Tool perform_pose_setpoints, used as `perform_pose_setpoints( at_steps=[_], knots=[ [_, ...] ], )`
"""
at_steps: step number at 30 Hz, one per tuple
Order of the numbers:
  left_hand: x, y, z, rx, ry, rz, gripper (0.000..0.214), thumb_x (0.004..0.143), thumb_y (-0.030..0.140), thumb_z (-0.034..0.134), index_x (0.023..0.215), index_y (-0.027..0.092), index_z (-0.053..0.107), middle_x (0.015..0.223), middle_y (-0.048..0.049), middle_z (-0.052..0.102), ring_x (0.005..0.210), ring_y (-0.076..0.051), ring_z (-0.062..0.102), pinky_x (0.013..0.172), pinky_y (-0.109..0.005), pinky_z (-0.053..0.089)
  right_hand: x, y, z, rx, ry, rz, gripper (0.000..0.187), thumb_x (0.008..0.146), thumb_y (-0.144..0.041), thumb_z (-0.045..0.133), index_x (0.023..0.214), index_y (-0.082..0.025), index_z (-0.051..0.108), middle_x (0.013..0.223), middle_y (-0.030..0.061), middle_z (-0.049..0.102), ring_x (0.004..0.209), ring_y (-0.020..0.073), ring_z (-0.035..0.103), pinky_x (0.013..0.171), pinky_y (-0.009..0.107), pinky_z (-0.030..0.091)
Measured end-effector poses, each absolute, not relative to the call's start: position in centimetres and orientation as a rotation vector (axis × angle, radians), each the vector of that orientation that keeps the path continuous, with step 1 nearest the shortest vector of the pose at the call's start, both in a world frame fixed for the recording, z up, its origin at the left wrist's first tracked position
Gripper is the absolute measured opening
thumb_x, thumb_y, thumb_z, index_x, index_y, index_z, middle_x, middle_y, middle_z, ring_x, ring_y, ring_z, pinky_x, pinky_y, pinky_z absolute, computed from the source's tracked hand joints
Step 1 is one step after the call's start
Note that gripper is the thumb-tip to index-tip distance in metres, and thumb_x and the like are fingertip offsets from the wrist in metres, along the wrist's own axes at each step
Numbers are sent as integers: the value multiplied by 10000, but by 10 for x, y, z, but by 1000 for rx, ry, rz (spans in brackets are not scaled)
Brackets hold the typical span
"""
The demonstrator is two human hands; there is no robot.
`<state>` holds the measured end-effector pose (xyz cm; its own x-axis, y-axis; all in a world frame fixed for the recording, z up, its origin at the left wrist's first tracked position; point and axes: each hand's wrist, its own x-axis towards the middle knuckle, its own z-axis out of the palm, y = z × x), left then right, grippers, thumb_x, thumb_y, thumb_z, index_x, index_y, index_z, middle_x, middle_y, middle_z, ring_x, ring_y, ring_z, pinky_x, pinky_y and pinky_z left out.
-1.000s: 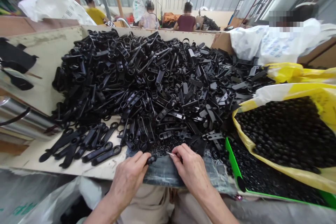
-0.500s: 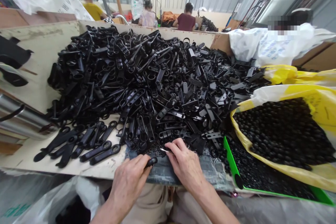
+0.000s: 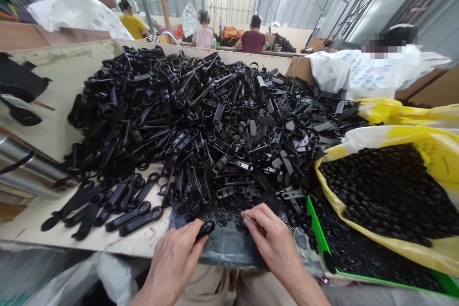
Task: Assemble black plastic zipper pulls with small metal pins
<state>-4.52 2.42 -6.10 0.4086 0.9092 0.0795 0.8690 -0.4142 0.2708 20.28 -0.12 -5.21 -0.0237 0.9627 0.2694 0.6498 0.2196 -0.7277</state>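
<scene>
My left hand (image 3: 177,256) is closed on a small black plastic piece (image 3: 205,228), pinched at the fingertips over a dark glossy mat (image 3: 224,247) at the table's near edge. My right hand (image 3: 274,241) pinches a thin metal pin (image 3: 247,218) just to the right of it, fingers pressed together. Right beyond both hands lies a small heap of tiny black bits (image 3: 224,210). Behind that rises a big pile of long black plastic handles (image 3: 201,119) covering most of the table.
A row of black handles (image 3: 103,205) lies on the pale board at left. A yellow bag (image 3: 390,186) of small black caps and a green tray (image 3: 358,248) sit at right. A metal tube (image 3: 25,167) lies far left. Other people sit beyond the table.
My right hand drew back from the heap of tiny bits toward me with the pin. The left hand held its spot with the black piece. The view shifted slightly.
</scene>
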Motion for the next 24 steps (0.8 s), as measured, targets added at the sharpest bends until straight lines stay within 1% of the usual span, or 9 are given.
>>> perform_pose_setpoints(
  at_steps=[3, 6, 9, 12, 19, 21, 24],
  knots=[
    [-44, 24, -63, 2496, 1592, 333, 134, 956, 213, 628, 1069, 251, 688, 900, 0, 806, 771, -267, 762, 674, -359, 536, 193, 11, -49, -1553, -1783, 539, 140, 1020, -210, 571, 992, -249, 702, 945, 25, 686, 843, 192, 697, 727, 263, 497],
    [-44, 23, -65, 2495, 1615, 366, 125, 951, 234, 656, 1069, 250, 693, 914, -2, 810, 793, -270, 766, 696, -357, 534, 182, 19, -50, -1692, -1866, 472, 53, 972, -217, 659, 952, -242, 702, 913, 14, 681, 785, 200, 697, 667, 273, 457],
    [-43, 23, -63, 2442, 1648, 319, 88, 956, 248, 656, 1032, 254, 701, 882, 5, 804, 799, -267, 762, 702, -350, 524, 178, 22, -52, -1740, -1903, 419, 143, 984, -186, 617, 864, -232, 679, 856, 6, 662, 732, 190, 675, 630, 272, 412],
    [-42, 25, -57, 2357, 1674, 234, 81, 974, 270, 629, 1003, 256, 703, 882, 7, 801, 820, -266, 756, 712, -348, 513, 183, 18, -53, -1718, -1874, 437, 177, 1001, -174, 569, 861, -230, 661, 852, 3, 651, 736, 171, 658, 650, 261, 413],
    [-38, 29, -48, 2244, 1693, 99, 175, 1009, 305, 538, 990, 277, 710, 955, 6, 804, 902, -286, 744, 754, -362, 502, 197, 5, -44, -1585, -1652, 586, 205, 1036, -266, 518, 872, -232, 638, 816, -5, 607, 681, 154, 555, 632, 253, 399],
    [-40, 29, -49, 2234, 1693, 79, 196, 1012, 317, 525, 995, 279, 717, 983, 0, 809, 932, -293, 745, 766, -367, 506, 200, 1, -38, -1570, -1620, 598, 207, 1037, -280, 523, 873, -233, 640, 809, -5, 603, 677, 153, 547, 628, 251, 401],
    [-43, 28, -54, 2241, 1696, 107, 202, 1003, 329, 541, 1066, 282, 727, 1078, -6, 814, 997, -300, 745, 801, -370, 519, 216, -24, -33, -1561, -1605, 596, 232, 1046, -311, 519, 857, -243, 635, 800, 0, 608, 692, 159, 563, 635, 250, 424]
  ],
)
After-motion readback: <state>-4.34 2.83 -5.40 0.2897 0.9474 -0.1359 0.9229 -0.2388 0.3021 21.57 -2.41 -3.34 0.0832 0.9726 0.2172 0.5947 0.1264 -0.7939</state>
